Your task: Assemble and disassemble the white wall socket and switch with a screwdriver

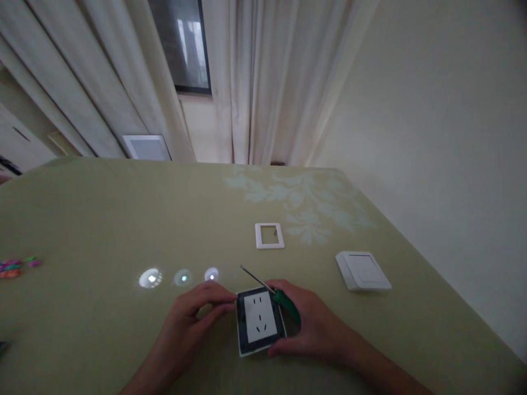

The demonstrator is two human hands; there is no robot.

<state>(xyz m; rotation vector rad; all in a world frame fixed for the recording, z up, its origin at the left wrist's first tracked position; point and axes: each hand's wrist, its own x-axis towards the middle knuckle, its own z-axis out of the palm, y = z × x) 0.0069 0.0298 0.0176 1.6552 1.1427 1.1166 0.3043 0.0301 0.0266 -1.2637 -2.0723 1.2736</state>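
Note:
A wall socket (259, 315) with a white centre and an exposed dark surround lies face up on the table between my hands. My left hand (201, 307) pinches at its upper left edge with thumb and index finger. Across the palm of my right hand (307, 318) rests a screwdriver (287, 305) with a green handle, its thin metal shaft pointing up and left over the socket. The fingers and thumb of that hand also grip the socket's right side. Beyond the socket lies a white square cover frame (259, 236), with a small dark piece, perhaps a screw, inside its opening.
To the right sits a white switch panel (364, 271) on its box. The green table (102, 219) carries bright light reflections at the middle left. Small colourful items (16, 267) lie at the far left edge. Curtains (263, 82) and a wall border the table.

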